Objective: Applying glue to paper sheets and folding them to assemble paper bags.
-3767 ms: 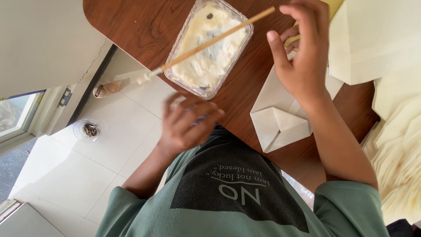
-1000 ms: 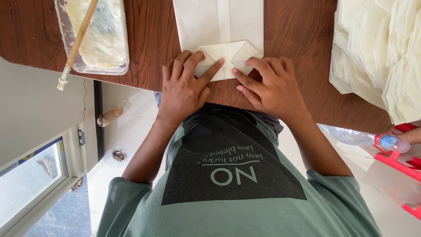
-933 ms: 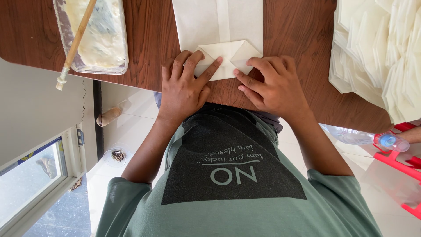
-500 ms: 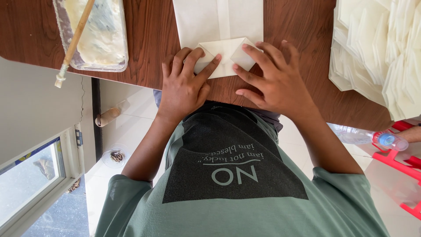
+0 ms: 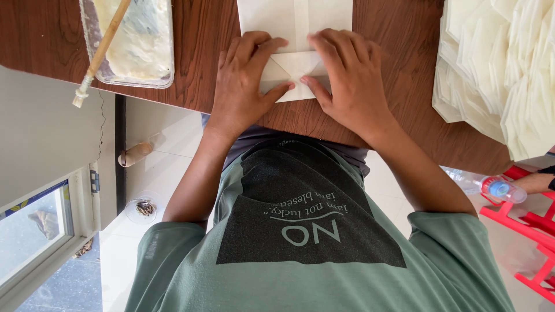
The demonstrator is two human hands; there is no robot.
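A white paper bag [image 5: 295, 16] lies flat on the brown wooden table [image 5: 196, 63], with its folded bottom flap [image 5: 293, 65] towards me. My left hand [image 5: 245, 86] presses down on the left side of the flap, fingers spread flat. My right hand [image 5: 347, 81] presses on the right side, and its fingers cover the fold's upper edge. The thumbs nearly meet at the flap's lower point.
A clear tray of whitish paste [image 5: 139, 40] sits at the table's left, with a wooden brush stick [image 5: 101, 52] lying across it. A stack of folded white bags [image 5: 503, 69] fills the right. Another person's hand [image 5: 535, 182] holds a plastic bottle [image 5: 491, 186] by a red stool [image 5: 520, 219].
Earlier my right hand held the brush over the paste tray. Since then both hands came onto the bag's flap, and the right fingers slid up over the fold, flattening it.
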